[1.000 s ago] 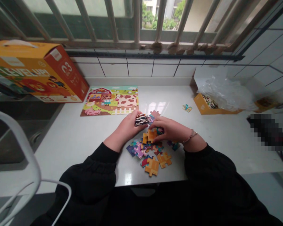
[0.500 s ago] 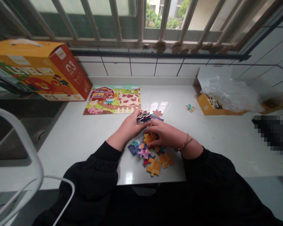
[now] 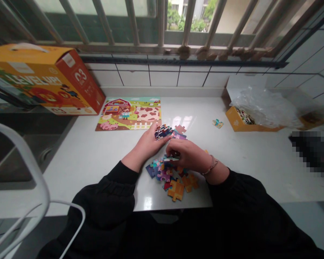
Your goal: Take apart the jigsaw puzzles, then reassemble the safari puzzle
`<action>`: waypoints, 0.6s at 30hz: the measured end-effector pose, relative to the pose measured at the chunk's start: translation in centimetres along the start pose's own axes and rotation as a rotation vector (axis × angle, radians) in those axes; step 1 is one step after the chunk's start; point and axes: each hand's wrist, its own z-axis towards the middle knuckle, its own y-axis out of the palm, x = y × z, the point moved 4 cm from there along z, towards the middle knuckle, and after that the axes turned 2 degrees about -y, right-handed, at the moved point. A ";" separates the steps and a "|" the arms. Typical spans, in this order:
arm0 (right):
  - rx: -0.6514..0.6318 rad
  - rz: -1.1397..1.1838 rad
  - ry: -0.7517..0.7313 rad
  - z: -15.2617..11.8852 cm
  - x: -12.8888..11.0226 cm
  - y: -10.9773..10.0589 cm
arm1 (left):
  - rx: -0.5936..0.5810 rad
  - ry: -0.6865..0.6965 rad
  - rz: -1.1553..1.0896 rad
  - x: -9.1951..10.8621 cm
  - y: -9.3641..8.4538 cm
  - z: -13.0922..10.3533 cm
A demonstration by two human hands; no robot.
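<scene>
"First, what is the state of each hand?"

"Left hand: closed around a stack of puzzle pieces, cut edges outward. Right hand: fingertips pinched on a single piece, seen nearly edge-on, above the loose pile. The pile lies near the middle of the near edge of the countertop."

"How is this step done well?"

"Grip the stack across its sides, firmly enough to prevent fanning. Pinch the single piece by its flat faces and keep its tabs free of neighbouring pieces. Lift it clear of the pile before turning it. Keep the right wrist raised; a low wrist could drag the orange pieces toward the near edge. Align the piece with the stack before releasing it, as a tilted piece could slide out."

"Which items differ from the earlier frame?"

"Half a second earlier, the right fingertips were at an orange piece. They now hold the pale-edged one, and a bit of orange shows just beyond the right wrist. More of the purple piece beside the stack is visible. The farm picture, toward the far edge, shows no clear change of place."

"Can the printed face of the held piece be read?"

"No, cannot tell; fingers cover it."
</scene>
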 end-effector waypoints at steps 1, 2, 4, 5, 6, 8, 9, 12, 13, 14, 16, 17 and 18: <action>-0.037 -0.022 -0.010 0.1 -0.2 0.4 | -0.004 -0.004 -0.006 0.0 0.1 0.0; -0.078 -0.041 -0.017 0.1 -0.4 0.8 | -0.005 -0.008 -0.012 -0.1 0.1 0.0; -0.153 -0.068 -0.028 0.2 -0.6 1.4 | 0.001 -0.015 -0.018 -0.2 0.2 0.0; -0.184 -0.078 -0.033 0.3 -0.6 1.6 | 0.006 -0.018 -0.016 -0.3 0.2 0.0; -0.211 -0.086 -0.037 0.3 -0.6 1.8 | 0.009 -0.019 -0.013 -0.3 0.2 0.0; -0.256 -0.093 -0.049 0.3 -0.5 2.0 | 0.006 -0.018 -0.001 -0.5 0.3 0.0; -0.275 -0.091 -0.060 0.3 -0.4 2.1 | 0.001 -0.016 0.005 -0.6 0.3 0.0; -0.282 -0.066 -0.103 0.3 -0.2 2.3 | 0.000 -0.011 0.006 -0.8 0.3 0.0; -0.272 -0.057 -0.112 0.3 -0.1 2.3 | 0.005 -0.012 0.005 -0.8 0.3 0.1; -0.261 -0.046 -0.117 0.4 -0.1 2.3 | 0.006 -0.013 0.006 -0.8 0.3 0.1; -0.257 -0.018 -0.119 0.3 -0.2 2.3 | 0.004 -0.018 0.015 -0.9 0.3 0.1; -0.266 0.000 -0.118 0.3 -0.3 2.3 | 0.002 -0.021 0.020 -1.0 0.3 0.1; -0.276 0.018 -0.118 0.2 -0.3 2.2 | 0.002 -0.023 0.022 -1.0 0.3 0.1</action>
